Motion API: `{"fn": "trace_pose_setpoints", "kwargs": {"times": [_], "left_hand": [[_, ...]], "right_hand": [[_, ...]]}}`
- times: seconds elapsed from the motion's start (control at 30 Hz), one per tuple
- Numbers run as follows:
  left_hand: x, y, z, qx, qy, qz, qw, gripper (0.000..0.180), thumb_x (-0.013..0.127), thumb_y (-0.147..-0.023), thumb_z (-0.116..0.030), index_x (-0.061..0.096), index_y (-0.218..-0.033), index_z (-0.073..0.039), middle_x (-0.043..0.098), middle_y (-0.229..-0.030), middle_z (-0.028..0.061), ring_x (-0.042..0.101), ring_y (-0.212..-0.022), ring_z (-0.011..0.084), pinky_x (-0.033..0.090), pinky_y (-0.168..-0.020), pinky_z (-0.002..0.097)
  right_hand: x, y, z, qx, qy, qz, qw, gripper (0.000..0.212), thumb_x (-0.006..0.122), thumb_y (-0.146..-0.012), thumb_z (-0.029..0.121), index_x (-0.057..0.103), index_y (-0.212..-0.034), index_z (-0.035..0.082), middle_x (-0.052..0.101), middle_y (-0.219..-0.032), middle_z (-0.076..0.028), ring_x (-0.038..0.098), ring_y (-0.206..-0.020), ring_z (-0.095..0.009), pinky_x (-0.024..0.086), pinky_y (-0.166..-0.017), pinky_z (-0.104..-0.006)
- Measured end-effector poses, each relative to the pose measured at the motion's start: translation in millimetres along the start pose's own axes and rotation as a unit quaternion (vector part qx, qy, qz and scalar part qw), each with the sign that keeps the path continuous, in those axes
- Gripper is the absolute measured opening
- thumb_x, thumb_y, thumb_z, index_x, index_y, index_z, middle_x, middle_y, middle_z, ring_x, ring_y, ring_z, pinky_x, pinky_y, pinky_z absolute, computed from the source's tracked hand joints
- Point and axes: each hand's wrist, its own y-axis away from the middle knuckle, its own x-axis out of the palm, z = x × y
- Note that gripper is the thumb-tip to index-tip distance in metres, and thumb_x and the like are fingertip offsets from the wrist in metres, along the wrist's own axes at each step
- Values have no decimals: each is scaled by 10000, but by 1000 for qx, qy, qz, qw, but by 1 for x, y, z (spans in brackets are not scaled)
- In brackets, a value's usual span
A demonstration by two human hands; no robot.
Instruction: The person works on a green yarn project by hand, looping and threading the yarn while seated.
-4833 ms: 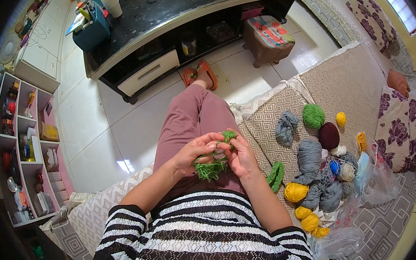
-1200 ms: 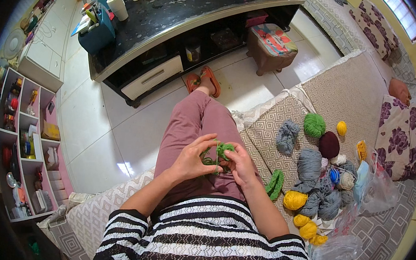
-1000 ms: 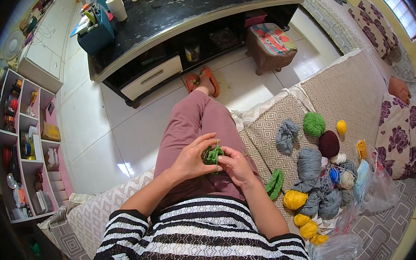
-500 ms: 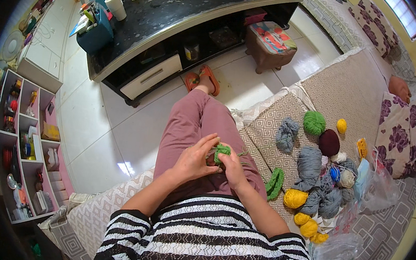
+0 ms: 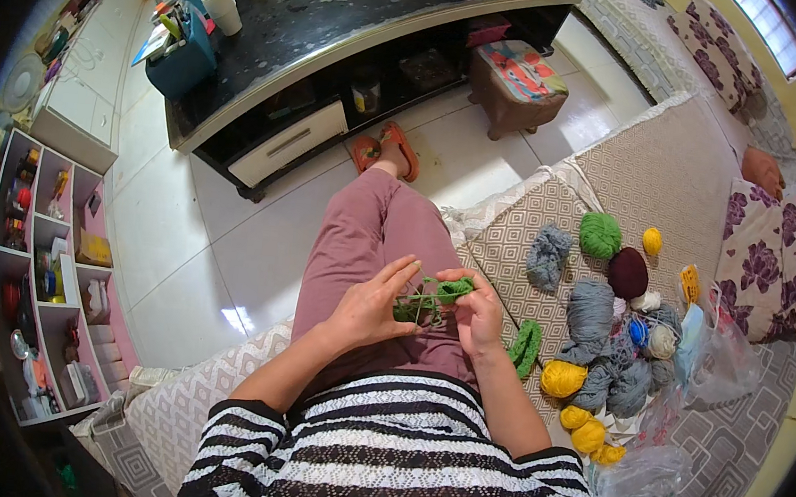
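Over my lap, my right hand [image 5: 479, 320] pinches a small green knitted or crocheted piece [image 5: 454, 290] between thumb and fingers. Loose strands of green yarn [image 5: 420, 303] stretch from that piece across to my left hand [image 5: 366, 306]. The left index finger and thumb stand apart, and the strands run in at the curled fingers behind them, which are partly hidden. Whether a hook or needle is in either hand, I cannot make out. A longer green knitted strip [image 5: 525, 349] lies on the seat just right of my right forearm.
Yarn balls in grey [image 5: 590, 313], yellow [image 5: 564, 379], green [image 5: 600, 234] and maroon [image 5: 628, 272] cover the patterned seat at my right, beside clear plastic bags [image 5: 724, 358]. Ahead stands a black table [image 5: 341, 31] with paper cups. A compartment shelf [image 5: 56, 313] is at left.
My right hand has moved right and turned, drawing the green piece away from my left hand. Yarn strands now show between the hands; the left hand has stayed nearly still.
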Motion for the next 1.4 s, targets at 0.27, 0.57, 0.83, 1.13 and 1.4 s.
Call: {"fn": "trace_pose_setpoints", "kwargs": {"times": [0.27, 0.57, 0.83, 1.13, 1.4], "left_hand": [[2, -1, 1, 14, 10, 9, 1000, 865, 726, -540, -236, 262, -1249, -56, 318, -1260, 119, 477, -983, 309, 436, -761, 368], [-1, 1, 0, 36, 11, 36, 999, 883, 723, -541, -242, 243, -1254, -42, 297, -1269, 132, 430, -1041, 311, 417, -793, 371], [0, 6, 8, 24, 23, 40, 999, 882, 723, -543, -229, 239, -1258, -51, 297, -1267, 145, 432, -1040, 314, 406, -805, 370], [-2, 6, 4, 37, 31, 51, 998, 691, 686, -611, -209, 350, -1200, -81, 338, -1243, 127, 483, -976, 292, 420, -783, 353], [14, 4, 22, 53, 118, -14, 992, 151, 544, -761, -89, 589, -894, -33, 521, -1057, 97, 565, -824, 223, 439, -734, 285]], "right_hand": [[9, 1, 2, 29, -71, 57, 995, 188, 455, -739, 15, 442, -927, 8, 493, -1016, -129, 514, -873, -176, 426, -803, -288], [-10, -8, -14, -51, -107, -96, 988, 140, 453, -826, 110, 459, -948, 41, 540, -924, -98, 533, -827, -179, 425, -745, -277], [-30, -9, 4, -64, -269, -111, 955, 145, 428, -849, 167, 454, -940, 58, 530, -853, -85, 502, -742, -165, 422, -583, -266], [-45, -1, 47, -107, -325, 19, 940, 164, 437, -790, 149, 478, -911, 46, 420, -657, -50, 333, -444, -102, 241, -330, -209], [-37, 4, 60, -117, -255, -14, 960, 110, 488, -800, 171, 460, -792, 65, 388, -579, -15, 303, -404, -85, 219, -317, -207]]}}
